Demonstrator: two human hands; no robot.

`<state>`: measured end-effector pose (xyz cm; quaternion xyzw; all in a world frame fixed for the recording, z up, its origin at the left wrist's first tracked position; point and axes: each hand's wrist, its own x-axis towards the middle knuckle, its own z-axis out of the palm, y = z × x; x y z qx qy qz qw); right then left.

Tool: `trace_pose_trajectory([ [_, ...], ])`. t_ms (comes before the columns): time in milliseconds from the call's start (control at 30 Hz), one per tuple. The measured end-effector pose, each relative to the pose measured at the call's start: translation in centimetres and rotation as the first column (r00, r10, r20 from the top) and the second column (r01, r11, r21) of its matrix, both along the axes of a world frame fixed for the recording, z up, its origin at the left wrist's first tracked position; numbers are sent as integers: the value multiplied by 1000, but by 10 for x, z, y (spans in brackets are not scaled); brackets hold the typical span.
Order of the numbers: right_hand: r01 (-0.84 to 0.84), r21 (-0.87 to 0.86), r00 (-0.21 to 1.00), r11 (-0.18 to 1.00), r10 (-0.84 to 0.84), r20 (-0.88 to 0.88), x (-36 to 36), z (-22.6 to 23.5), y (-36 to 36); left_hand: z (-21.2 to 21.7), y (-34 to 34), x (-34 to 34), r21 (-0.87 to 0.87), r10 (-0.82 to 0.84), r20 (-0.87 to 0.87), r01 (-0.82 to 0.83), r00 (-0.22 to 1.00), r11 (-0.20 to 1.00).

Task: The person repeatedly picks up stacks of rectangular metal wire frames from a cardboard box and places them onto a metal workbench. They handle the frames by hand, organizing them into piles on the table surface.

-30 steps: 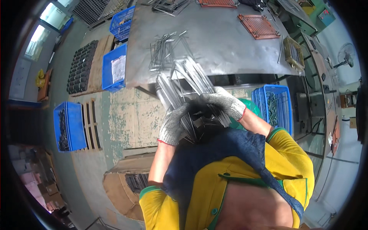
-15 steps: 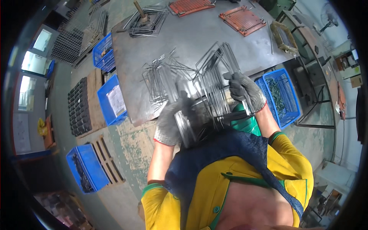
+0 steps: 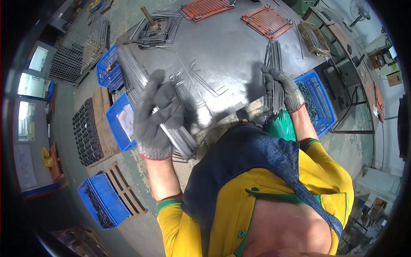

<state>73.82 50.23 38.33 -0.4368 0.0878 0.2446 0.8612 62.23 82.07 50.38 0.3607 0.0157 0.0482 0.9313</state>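
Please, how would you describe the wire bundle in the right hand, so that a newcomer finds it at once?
Find the big grey metal table, then the gloved right hand by its near edge. It holds a bundle of thin metal wires. Unlike the slanting bundle in the left hand, this one runs nearly straight up the picture.

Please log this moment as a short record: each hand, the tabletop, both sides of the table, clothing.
Left hand: gray glove, closed around a slanted rod bundle
Right hand: gray glove, gripping a second rod bundle
Tabletop: gray metal, bearing loose bent wires, two orange-red racks and a yellowish tray
Left of table: blue crates
Right of table: blue basket
Clothing: yellow top, dark blue apron
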Motion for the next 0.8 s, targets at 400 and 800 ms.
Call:
trace_pose_trajectory([
  [400,-349,-45,898,936,348,268,146,-3,10,-90,-126,210,-371,-190,-458,8,868,929],
  [800,-556,-2,818,831,546,-182,228,-101,2,-195,-160,293,185,132,-520,-40,844,982],
])
